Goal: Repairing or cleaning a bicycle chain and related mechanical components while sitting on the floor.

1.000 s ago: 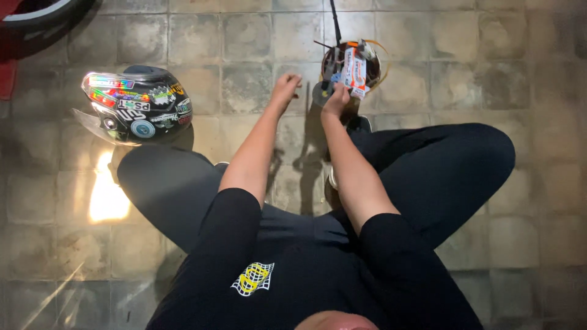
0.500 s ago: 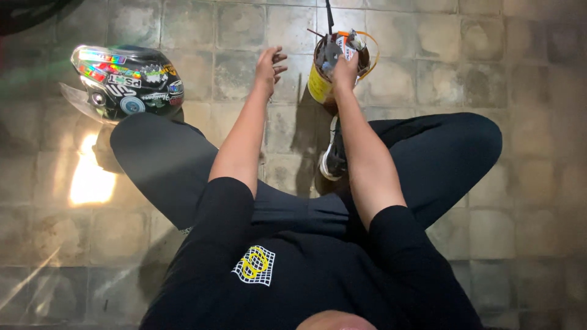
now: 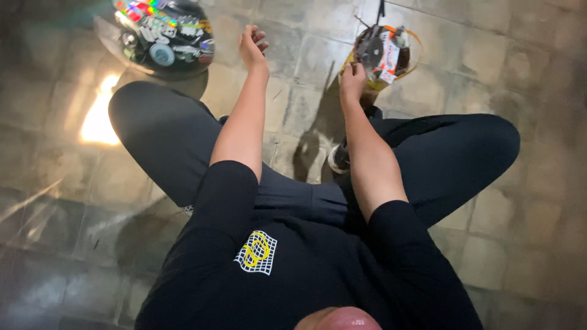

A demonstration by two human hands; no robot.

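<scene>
spool point(image 3: 385, 52) just beyond right grip point(image 3: 353, 78), touching.

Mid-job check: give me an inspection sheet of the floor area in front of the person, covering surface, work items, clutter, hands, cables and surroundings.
Surface: tiled floor, glossy, with a bright light reflection on the left.
Work items: round container holding a small boxed item and dark parts, standing on the floor by the right hand.
Clutter: sticker-covered helmet on the floor, far left.
Hands: left hand raised, fingers loosely curled, holding nothing visible; right hand against the container's near side, grip unclear.
Cables: a thin dark rod or wire rises from the container; which one cannot be told.
Surroundings: the person sits cross-legged in dark clothes; one shoe shows.
</scene>
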